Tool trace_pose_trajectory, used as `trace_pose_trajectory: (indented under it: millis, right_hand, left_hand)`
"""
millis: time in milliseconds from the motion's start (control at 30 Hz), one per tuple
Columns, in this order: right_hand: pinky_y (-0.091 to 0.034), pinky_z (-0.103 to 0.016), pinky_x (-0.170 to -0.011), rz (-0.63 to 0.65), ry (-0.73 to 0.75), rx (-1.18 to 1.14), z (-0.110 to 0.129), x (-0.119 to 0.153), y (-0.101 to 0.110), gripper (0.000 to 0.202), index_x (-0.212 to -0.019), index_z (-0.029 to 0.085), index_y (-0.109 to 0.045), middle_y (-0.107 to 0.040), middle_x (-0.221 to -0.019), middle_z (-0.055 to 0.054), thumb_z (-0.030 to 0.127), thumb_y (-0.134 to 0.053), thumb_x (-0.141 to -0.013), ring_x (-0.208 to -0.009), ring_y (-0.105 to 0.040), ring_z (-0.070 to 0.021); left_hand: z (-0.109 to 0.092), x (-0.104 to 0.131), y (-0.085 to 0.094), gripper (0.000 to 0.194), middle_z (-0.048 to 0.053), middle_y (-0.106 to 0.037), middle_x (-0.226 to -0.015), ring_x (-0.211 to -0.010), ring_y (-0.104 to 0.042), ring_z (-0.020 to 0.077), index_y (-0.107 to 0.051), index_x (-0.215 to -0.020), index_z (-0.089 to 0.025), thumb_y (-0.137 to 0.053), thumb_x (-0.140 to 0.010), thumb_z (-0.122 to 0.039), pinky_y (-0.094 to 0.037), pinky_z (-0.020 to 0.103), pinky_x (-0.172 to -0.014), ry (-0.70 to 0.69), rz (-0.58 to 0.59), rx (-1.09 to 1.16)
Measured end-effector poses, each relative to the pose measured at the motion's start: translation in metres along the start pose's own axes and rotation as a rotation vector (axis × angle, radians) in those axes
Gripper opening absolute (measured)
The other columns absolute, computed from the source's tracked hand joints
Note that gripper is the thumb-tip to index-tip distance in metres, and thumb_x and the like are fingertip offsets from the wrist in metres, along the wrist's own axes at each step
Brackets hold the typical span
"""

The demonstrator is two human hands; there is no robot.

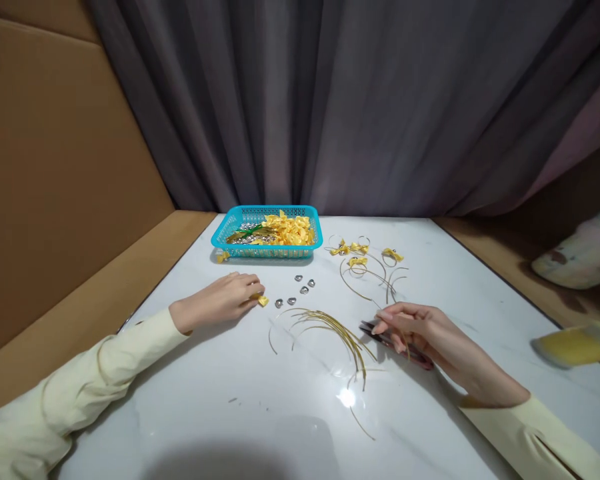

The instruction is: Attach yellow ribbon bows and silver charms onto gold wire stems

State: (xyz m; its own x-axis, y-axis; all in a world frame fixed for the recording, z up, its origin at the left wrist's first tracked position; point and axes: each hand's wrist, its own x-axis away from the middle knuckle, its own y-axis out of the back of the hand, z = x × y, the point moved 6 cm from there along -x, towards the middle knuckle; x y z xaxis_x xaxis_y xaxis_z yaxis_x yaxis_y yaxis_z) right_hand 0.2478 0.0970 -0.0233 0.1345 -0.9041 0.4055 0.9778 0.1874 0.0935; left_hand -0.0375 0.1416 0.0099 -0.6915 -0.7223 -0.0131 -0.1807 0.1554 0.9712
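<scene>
My left hand (230,295) rests low over the tabletop at the left, fingers bent together on a small yellow ribbon bow (263,301) that peeks out at the fingertips. Just right of it lie several silver heart-shaped beads (291,301). On the other side, my right hand (420,330) pinches a thin gold wire (407,348) between thumb and fingers. Beneath that hand are cutters with dark jaws and reddish handles (423,360), partly covered by the fingers. A bundle of curved gold wires (347,333) lies between my hands.
A blue plastic basket (217,241) at the back holds yellow bows, silver beads and a green-tied wire bundle. Wire rings with yellow bows (359,261) lie right of it. A yellow-ended object (575,345) is at the right edge. Cardboard (55,153) walls the left side.
</scene>
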Motion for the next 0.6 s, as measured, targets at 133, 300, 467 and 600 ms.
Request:
trace_pose_trajectory:
  millis: [133, 300, 467, 600]
  right_hand:
    - [-0.015, -0.02, -0.031, 0.004, 0.001, 0.018, 0.001, 0.001, -0.003, 0.032, -0.07, 0.013, -0.066, -0.049, -0.045, 0.001, 0.044, -0.062, -0.074, -0.034, -0.03, -0.0053]
    - [-0.038, -0.02, -0.047, 0.157, 0.063, -0.004, 0.016, 0.009, -0.029, 0.021, -0.069, 0.014, -0.069, -0.068, -0.069, -0.006, 0.036, -0.069, -0.07, -0.053, -0.053, -0.009]
    - [-0.048, -0.024, -0.066, 0.339, 0.204, -0.035, 0.046, 0.021, -0.069, 0.013, -0.078, 0.02, -0.073, -0.066, -0.107, -0.005, 0.03, -0.067, -0.073, -0.079, -0.061, -0.0137]
    - [-0.049, -0.025, -0.07, 0.343, 0.308, -0.144, 0.067, 0.019, -0.083, 0.015, -0.08, 0.019, -0.073, -0.068, -0.095, -0.005, 0.032, -0.067, -0.074, -0.089, -0.061, -0.0162]
  left_hand:
    - [-0.002, -0.005, -0.004, 0.022, 0.007, -0.059, -0.084, -0.073, -0.056, 0.0193, -0.057, -0.082, -0.016, -0.037, -0.089, -0.022, -0.041, 0.032, -0.068, 0.041, -0.027, 0.113]
    - [-0.019, -0.016, 0.006, 0.021, 0.005, -0.065, -0.086, -0.074, -0.062, 0.0164, -0.05, -0.104, -0.016, -0.043, -0.088, -0.028, -0.048, 0.029, -0.065, 0.099, -0.064, 0.384]
    - [-0.05, -0.027, 0.012, 0.015, 0.008, -0.066, -0.096, -0.09, -0.062, 0.0204, -0.056, -0.088, -0.016, -0.058, -0.079, -0.027, -0.049, 0.034, -0.079, 0.178, -0.146, 1.083]
    - [-0.069, -0.033, 0.007, 0.018, 0.008, -0.067, -0.094, -0.089, -0.062, 0.0201, -0.054, -0.092, -0.016, -0.061, -0.078, -0.026, -0.048, 0.036, -0.081, 0.116, -0.186, 1.306]
